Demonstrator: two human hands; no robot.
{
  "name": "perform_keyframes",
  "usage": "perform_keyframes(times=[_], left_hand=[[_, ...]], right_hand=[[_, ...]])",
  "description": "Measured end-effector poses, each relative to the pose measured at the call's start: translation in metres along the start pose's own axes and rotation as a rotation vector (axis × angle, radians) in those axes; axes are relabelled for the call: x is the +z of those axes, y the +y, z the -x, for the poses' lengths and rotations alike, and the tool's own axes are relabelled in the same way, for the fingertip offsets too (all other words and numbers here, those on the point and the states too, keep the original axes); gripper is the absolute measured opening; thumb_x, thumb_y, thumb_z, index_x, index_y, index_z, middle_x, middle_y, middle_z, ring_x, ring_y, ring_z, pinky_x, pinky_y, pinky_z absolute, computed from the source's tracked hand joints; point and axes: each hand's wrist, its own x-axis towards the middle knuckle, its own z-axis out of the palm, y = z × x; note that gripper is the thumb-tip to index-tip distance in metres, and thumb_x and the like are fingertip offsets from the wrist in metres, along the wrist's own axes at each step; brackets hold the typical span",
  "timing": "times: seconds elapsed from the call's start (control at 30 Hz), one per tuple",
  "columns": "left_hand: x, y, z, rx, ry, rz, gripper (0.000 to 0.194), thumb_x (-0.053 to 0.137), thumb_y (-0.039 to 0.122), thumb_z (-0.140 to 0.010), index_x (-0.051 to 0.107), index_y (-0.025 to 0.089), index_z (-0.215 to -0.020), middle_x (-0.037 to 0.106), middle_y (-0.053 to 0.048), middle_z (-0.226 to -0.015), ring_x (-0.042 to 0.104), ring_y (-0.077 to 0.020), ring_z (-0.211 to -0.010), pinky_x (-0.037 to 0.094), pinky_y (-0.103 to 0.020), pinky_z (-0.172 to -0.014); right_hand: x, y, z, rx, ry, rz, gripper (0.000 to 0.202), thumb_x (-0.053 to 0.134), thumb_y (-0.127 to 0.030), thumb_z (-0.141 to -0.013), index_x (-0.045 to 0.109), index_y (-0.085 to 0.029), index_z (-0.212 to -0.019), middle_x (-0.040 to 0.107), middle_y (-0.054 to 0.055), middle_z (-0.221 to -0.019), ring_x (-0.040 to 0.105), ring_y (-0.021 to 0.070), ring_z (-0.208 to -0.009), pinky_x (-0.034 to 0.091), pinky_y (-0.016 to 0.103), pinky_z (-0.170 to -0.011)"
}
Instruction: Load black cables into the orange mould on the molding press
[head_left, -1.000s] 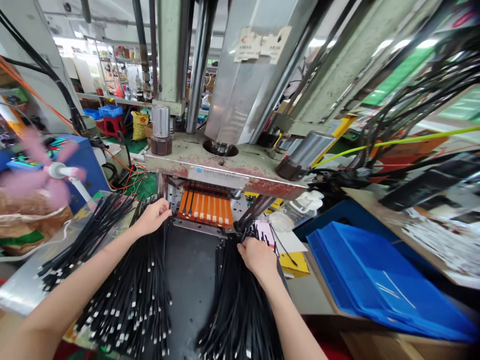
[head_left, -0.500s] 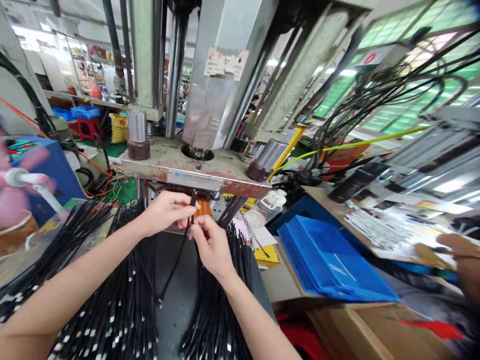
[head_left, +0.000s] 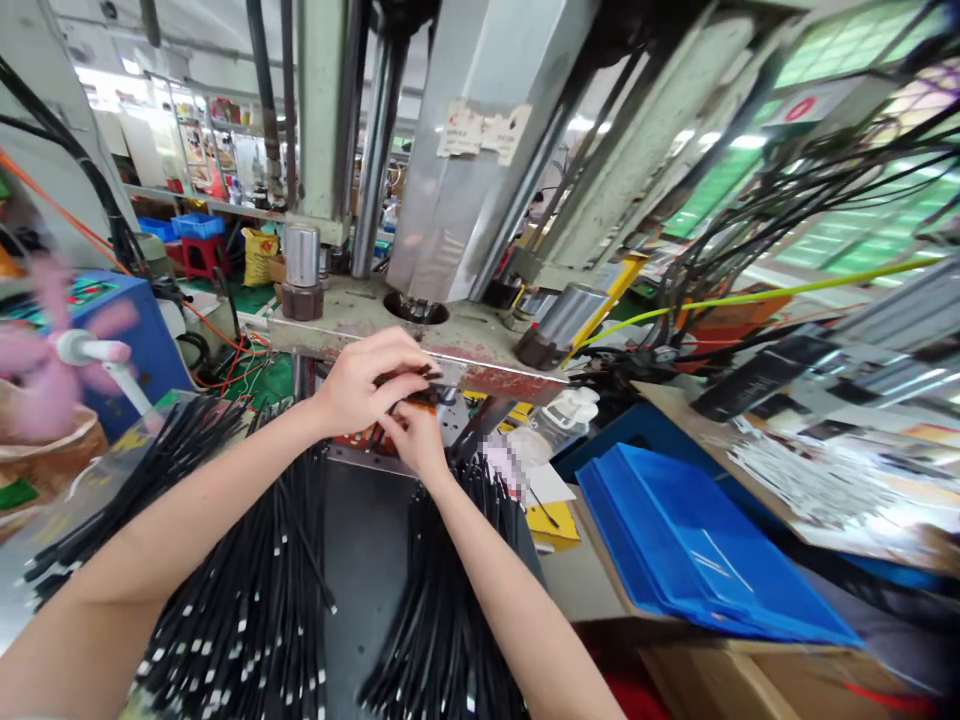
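My left hand reaches to the front of a press machine, under its upper plate. Its fingers are curled towards the thumb, and something dark shows between them, too small to name. Just below it, my right hand has thumb and fingers drawn together at the same spot, its fingertips partly hidden behind the left hand. An orange-brown block shows beneath the hands. A large bundle of black cables with pale tips lies left of the grey table, and another black cable bundle lies at its right.
Blue plastic trays sit on the right, above a cardboard box. A clear plastic bottle stands behind the right bundle. A pink fan is at the left. White strips lie on a bench far right.
My hands have moved forward and up into the press's front, closer together. The black cable that hung from them is now out of sight. The view has shifted slightly left.
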Motion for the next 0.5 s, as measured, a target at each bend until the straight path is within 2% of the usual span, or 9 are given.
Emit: perform_keyframes(times=[0.07,0.1,0.13,0.2,0.27,0.3,0.37,0.5], left_hand=[[0.004,-0.013,0.024,-0.138,-0.006,-0.009,0.019,0.061,0.022,-0.084,0.058,0.016,-0.102,0.061,-0.003,-0.088,0.059,-0.011,-0.069,0.049,-0.023,-0.063],[0.006,-0.021,0.039,-0.222,-0.065,-0.056,0.018,0.06,0.022,-0.085,0.057,0.015,-0.101,0.061,-0.004,-0.087,0.059,-0.0112,-0.068,0.049,-0.024,-0.063],[0.007,-0.028,0.054,-0.271,-0.193,-0.128,0.015,0.058,0.022,-0.086,0.058,0.015,-0.099,0.063,-0.004,-0.087,0.061,-0.0131,-0.071,0.05,-0.026,-0.067],[0.006,-0.04,0.084,-0.282,-0.536,-0.265,0.019,0.055,0.023,-0.088,0.06,0.016,-0.105,0.067,-0.01,-0.104,0.064,-0.0198,-0.096,0.049,-0.035,-0.087],[0.002,-0.046,0.106,-0.246,-0.785,-0.352,0.034,0.052,0.024,-0.091,0.055,0.018,-0.124,0.058,-0.013,-0.131,0.05,-0.0239,-0.126,0.036,-0.044,-0.107],[0.0,-0.047,0.112,-0.233,-0.849,-0.372,0.042,0.051,0.027,-0.092,0.049,0.019,-0.133,0.051,-0.013,-0.141,0.041,-0.0237,-0.134,0.027,-0.046,-0.112],[-0.004,-0.047,0.116,-0.234,-0.921,-0.38,0.05,0.046,0.033,-0.095,0.038,0.021,-0.143,0.042,-0.011,-0.148,0.032,-0.0213,-0.141,0.014,-0.048,-0.117],[-0.008,-0.058,0.096,-0.326,-1.0,-0.38,0.05,0.03,0.046,-0.099,0.036,0.027,-0.145,0.041,-0.006,-0.149,0.033,-0.0183,-0.14,-0.003,-0.051,-0.117]], right_hand=[[0.001,0.008,-0.022,0.041,0.022,-0.005,0.024,0.058,-0.028,-0.082,0.059,-0.016,-0.062,0.059,-0.003,-0.055,0.05,0.0116,-0.053,0.034,0.021,-0.054],[0.001,0.011,-0.03,0.057,0.018,-0.001,0.024,0.059,-0.027,-0.081,0.059,-0.016,-0.06,0.059,-0.003,-0.054,0.05,0.0115,-0.052,0.034,0.021,-0.053],[0.001,0.014,-0.036,0.068,0.01,0.002,0.025,0.059,-0.025,-0.081,0.059,-0.016,-0.058,0.058,-0.003,-0.053,0.051,0.0115,-0.052,0.035,0.021,-0.053],[0.001,0.018,-0.04,0.075,-0.012,0.007,0.026,0.061,-0.023,-0.08,0.06,-0.017,-0.055,0.058,-0.003,-0.05,0.053,0.012,-0.052,0.036,0.021,-0.054],[0.001,0.02,-0.038,0.078,-0.04,0.008,0.019,0.064,-0.021,-0.078,0.065,-0.017,-0.06,0.062,-0.002,-0.054,0.058,0.0129,-0.055,0.04,0.021,-0.059],[0.001,0.02,-0.036,0.072,-0.051,0.014,0.013,0.065,-0.019,-0.078,0.068,-0.018,-0.065,0.066,-0.002,-0.059,0.06,0.0133,-0.059,0.041,0.021,-0.062],[0.001,0.02,-0.035,0.048,-0.068,0.067,0.007,0.067,-0.015,-0.076,0.073,-0.019,-0.077,0.071,0.0,-0.073,0.063,0.014,-0.067,0.044,0.021,-0.068],[0.001,0.018,-0.041,0.089,-0.028,0.319,0.009,0.066,-0.019,-0.079,0.074,-0.02,-0.083,0.072,0.005,-0.087,0.065,0.0178,-0.081,0.044,0.024,-0.076]])
